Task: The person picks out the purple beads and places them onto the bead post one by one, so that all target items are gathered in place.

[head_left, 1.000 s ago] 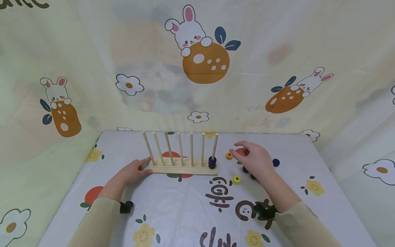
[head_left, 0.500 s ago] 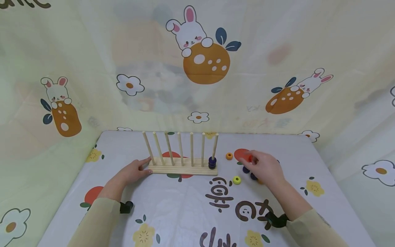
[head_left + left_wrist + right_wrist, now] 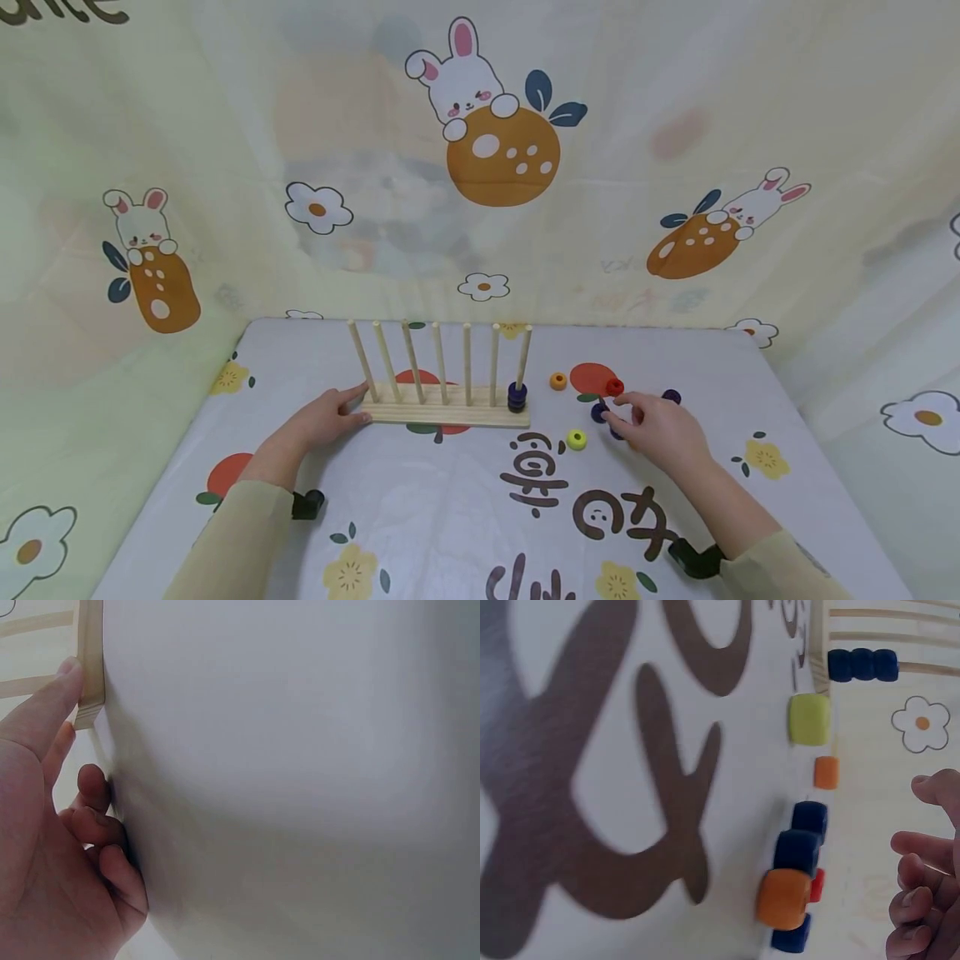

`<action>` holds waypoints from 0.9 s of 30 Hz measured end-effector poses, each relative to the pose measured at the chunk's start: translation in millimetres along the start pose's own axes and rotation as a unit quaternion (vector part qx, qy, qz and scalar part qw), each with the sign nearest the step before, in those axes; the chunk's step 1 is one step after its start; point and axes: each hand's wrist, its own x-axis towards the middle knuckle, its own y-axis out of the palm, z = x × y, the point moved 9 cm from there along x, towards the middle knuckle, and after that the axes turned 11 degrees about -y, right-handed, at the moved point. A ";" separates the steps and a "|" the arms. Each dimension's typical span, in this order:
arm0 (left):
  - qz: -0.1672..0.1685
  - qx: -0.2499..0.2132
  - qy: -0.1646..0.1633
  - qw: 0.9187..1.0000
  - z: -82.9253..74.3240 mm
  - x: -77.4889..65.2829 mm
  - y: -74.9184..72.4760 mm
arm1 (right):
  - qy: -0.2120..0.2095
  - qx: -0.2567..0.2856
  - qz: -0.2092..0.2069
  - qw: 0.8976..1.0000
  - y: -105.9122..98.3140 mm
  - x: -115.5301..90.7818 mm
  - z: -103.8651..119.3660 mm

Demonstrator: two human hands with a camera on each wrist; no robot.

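Observation:
A pale wooden peg rack with a row of upright pegs stands mid-table. Several dark blue beads sit stacked on its rightmost peg. My left hand grips the rack's left end, thumb at the front edge and index finger farther back; its other fingers are curled in the left wrist view. Over the loose beads hovers my right hand, thumb and index finger apart, nothing between them. Near its fingertips lie a blue bead and a red bead. An orange bead is hidden beneath this hand in the head view.
Left of the right hand lie a yellow-green bead and another orange bead. One more blue bead is behind that hand. A printed cloth covers the table, and a rabbit-patterned curtain hangs behind it.
My right hand has moved right and toward me, from beside the orange bead to over the blue beads, uncovering the red bead. The left hand and rack stay put.

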 end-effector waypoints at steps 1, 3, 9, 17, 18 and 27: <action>0.001 0.000 0.000 1.000 -0.4 -1.1 -0.2 | 0.000 -0.003 0.000 1.000 2.3 -0.9 -2.7; 0.001 0.000 -0.003 1.000 -0.9 -2.4 -0.7 | 0.003 -0.010 0.003 1.000 6.9 -2.7 -7.9; 0.000 -0.002 -0.008 1.000 -1.5 -3.8 -0.3 | 0.029 -0.025 0.037 0.999 17.3 -8.0 -22.2; 0.002 -0.001 -0.011 1.000 -1.2 -4.5 -0.6 | 0.048 -0.025 0.062 0.997 25.3 -11.2 -32.5; 0.003 -0.002 -0.011 1.000 -1.2 -4.5 -0.8 | 0.051 -0.024 0.065 0.996 26.8 -11.0 -33.7; 0.005 -0.002 -0.011 1.000 1.3 -1.2 0.4 | 0.067 -0.030 0.071 0.995 35.2 -8.1 -39.5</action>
